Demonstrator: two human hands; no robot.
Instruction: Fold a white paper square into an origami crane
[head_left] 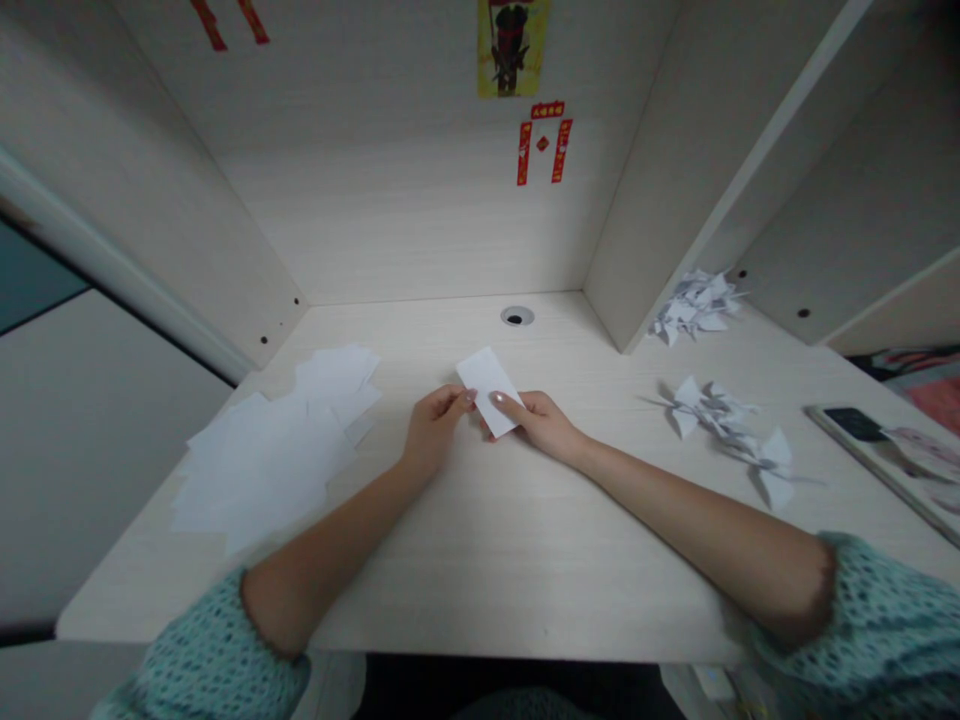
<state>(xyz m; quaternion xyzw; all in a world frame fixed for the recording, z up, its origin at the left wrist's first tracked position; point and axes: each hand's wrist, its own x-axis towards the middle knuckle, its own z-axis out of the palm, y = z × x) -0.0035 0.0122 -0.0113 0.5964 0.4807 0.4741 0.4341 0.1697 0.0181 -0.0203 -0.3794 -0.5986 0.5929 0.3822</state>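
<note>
A small white folded paper (489, 380), a narrow rectangle, is held up slightly tilted over the middle of the desk. My left hand (437, 422) pinches its left edge between thumb and fingers. From the other side, my right hand (546, 424) grips it with the thumb flat on its face and the fingers behind. Loose white paper sheets (262, 465) lie in an overlapping spread to the left of my left hand. Several folded paper cranes (724, 425) rest on the desk to the right of my right hand.
A heap of more folded paper pieces (697, 303) lies behind the upright divider (652, 240). A phone (892, 465) lies at the right. The pale desk (480, 570) has a round cable hole (517, 316) near the back wall, which carries red stickers (543, 143).
</note>
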